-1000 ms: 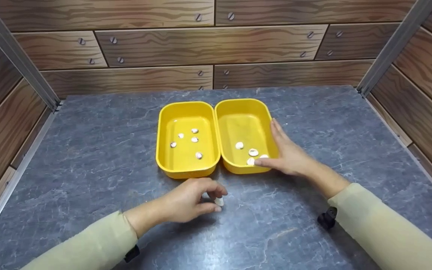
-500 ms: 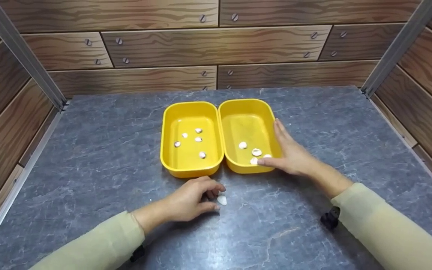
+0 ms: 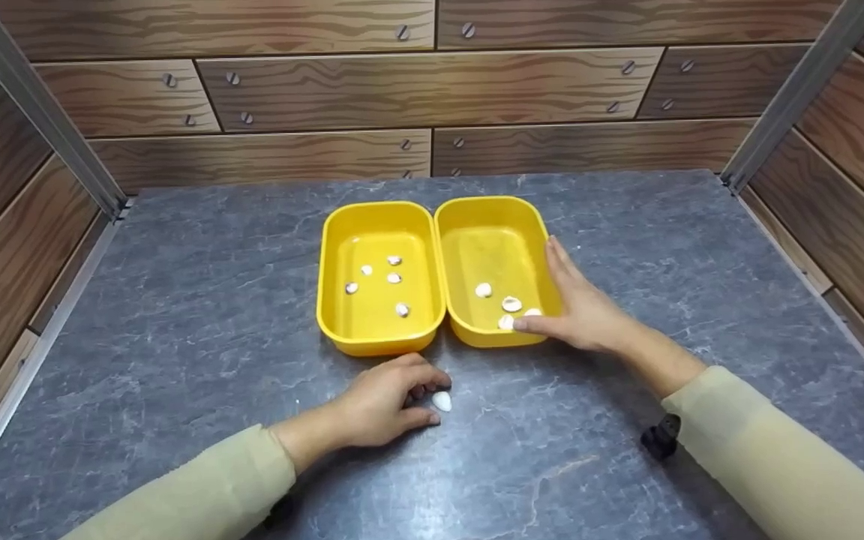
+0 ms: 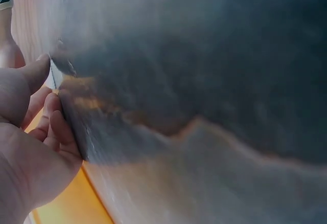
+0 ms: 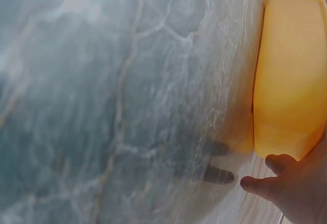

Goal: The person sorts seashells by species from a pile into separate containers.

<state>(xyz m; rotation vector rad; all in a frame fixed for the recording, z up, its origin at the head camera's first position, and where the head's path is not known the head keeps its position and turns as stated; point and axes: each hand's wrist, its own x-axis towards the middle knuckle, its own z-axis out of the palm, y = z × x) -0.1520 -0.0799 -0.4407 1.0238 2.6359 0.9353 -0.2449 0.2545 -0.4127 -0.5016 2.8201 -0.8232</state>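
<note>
So far, shells are sorted into two yellow trays [image 3: 380, 341]; one shell [image 3: 441, 401], lower centre, is touched by the curled left hand [image 3: 383, 399], while the right tray [image 3: 496, 336] is steadied by the flat right hand [image 3: 586, 315].

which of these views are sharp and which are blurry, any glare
Head view: sharp and evenly lit, soft sheen inside the two yellow plastic tubs, small white shell crisp by the left hand. Left wrist view: heavily blurred grey marbled tabletop, smeared. Right wrist view: soft focus, pale glare top left, right hand at the tub.
</note>
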